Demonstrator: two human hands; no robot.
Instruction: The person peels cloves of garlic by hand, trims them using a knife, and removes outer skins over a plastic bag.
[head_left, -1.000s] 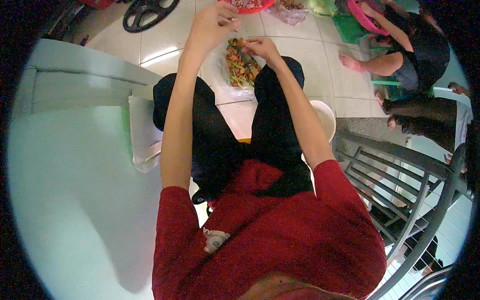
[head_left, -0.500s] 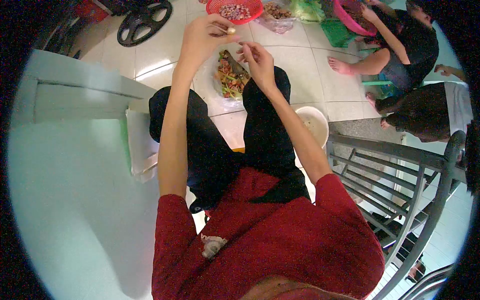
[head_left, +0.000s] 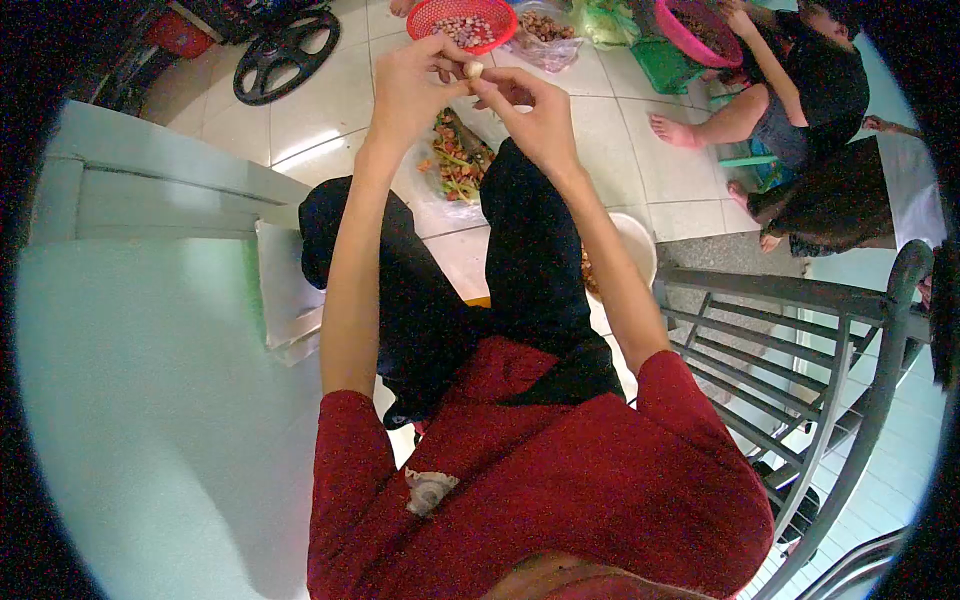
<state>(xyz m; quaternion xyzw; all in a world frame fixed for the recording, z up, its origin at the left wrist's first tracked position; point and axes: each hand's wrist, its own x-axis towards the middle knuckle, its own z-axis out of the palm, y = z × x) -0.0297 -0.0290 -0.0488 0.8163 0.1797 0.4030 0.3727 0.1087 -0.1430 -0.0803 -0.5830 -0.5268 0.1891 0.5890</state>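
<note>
My left hand is closed in a pinch on a small pale bulb, which looks like a shallot or a garlic clove. From the other side my right hand meets it, thumb and fingertips pinched together at the bulb. Below the hands, vegetable scraps and peelings lie on clear plastic on the floor between my knees. Just beyond my hands stands a red basket with many small purplish-white bulbs in it.
A clear bag of brownish pieces and leafy greens lie beyond. A white bucket stands by my right knee. At the right, a seated person works at a pink basket; a metal railing is nearer. A wall is on my left.
My right hand has moved up and in to join the left at the bulb; before, they were apart. My left hand has turned slightly, holding the bulb upright.
</note>
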